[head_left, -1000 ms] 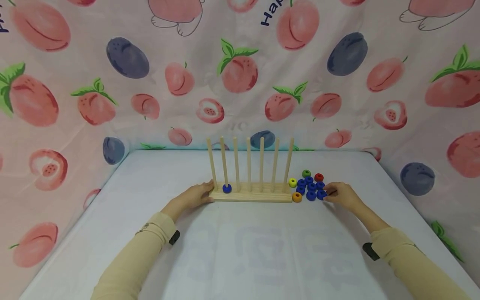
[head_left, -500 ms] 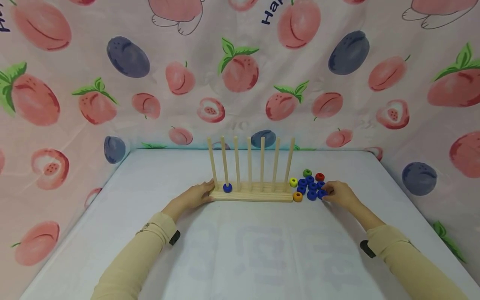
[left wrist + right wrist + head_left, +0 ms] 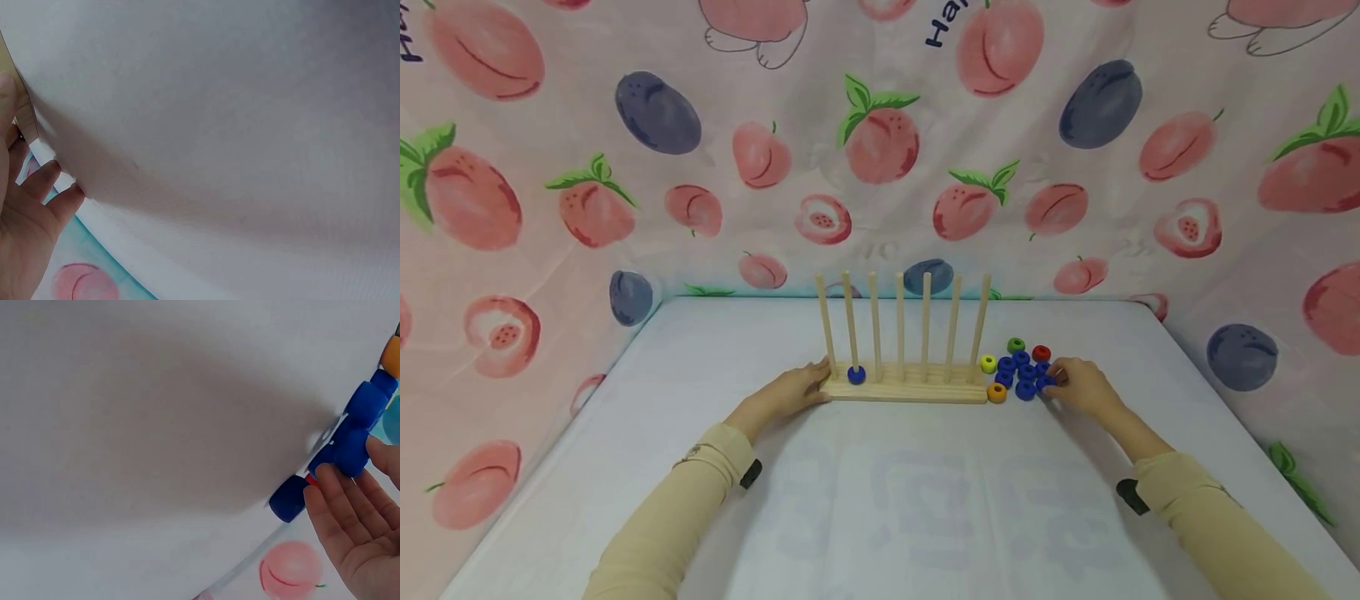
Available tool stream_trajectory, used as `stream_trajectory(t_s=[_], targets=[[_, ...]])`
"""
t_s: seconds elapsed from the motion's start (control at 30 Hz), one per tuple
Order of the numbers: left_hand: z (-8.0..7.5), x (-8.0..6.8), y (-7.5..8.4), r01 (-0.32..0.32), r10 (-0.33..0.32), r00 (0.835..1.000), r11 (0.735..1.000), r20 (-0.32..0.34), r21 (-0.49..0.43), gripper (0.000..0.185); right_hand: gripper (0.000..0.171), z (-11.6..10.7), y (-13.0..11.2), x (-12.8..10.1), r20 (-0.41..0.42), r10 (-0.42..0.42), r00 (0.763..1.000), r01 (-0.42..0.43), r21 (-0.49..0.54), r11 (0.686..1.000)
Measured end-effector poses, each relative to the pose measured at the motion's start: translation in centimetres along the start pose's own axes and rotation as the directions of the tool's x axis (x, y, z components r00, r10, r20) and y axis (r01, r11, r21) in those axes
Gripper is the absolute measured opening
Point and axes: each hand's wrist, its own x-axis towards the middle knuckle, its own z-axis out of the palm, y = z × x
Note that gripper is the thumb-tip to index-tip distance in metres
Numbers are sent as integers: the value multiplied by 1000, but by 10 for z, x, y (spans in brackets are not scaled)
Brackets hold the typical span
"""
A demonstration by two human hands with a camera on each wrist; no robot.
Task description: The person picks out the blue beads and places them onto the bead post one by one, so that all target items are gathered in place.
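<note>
A pale wooden peg rack (image 3: 910, 394) stands on the table, several upright rods along its base. One blue bead (image 3: 856, 376) sits at the foot of the second rod from the left. My left hand (image 3: 792, 392) holds the rack's left end; the left wrist view shows the thumb on the wood (image 3: 25, 119), other fingers spread beside it. To the right of the rack my right hand (image 3: 1084, 389) pinches a blue bead (image 3: 351, 453) between thumb and fingertips, at the edge of a cluster of blue beads (image 3: 1026, 390).
Around the blue beads lie a yellow bead (image 3: 988, 363), a green bead (image 3: 1016, 344), a red bead (image 3: 1041, 353) and an orange bead (image 3: 996, 392), the orange one close to the rack's right end. A fruit-print cloth (image 3: 880, 208) hangs behind the white table (image 3: 887, 500).
My right hand has shifted slightly left and up at the right edge of the bead cluster, its fingertips closer around the blue bead. The left hand and the rack stay in place.
</note>
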Motion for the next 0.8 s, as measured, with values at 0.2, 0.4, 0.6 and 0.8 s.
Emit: stream_trajectory(t_s=[0.2, 0.4, 0.6, 0.8], targets=[[0, 1, 1, 1, -1, 1000, 1000, 10, 5, 63, 25, -1, -4, -4, -40, -29, 999, 31, 31, 999], [1, 1, 2, 8, -8, 1000, 1000, 16, -3, 63, 26, -1, -10, -9, -88, -88, 992, 94, 61, 994], [1, 2, 2, -10, 10, 1000, 1000, 7, 4, 62, 28, 1, -22, -13, -93, -121, 988, 129, 76, 989], [1, 1, 0, -7, 7, 1000, 1000, -3, -5, 62, 27, 4, -41, -16, -70, -166, 984, 171, 72, 983]])
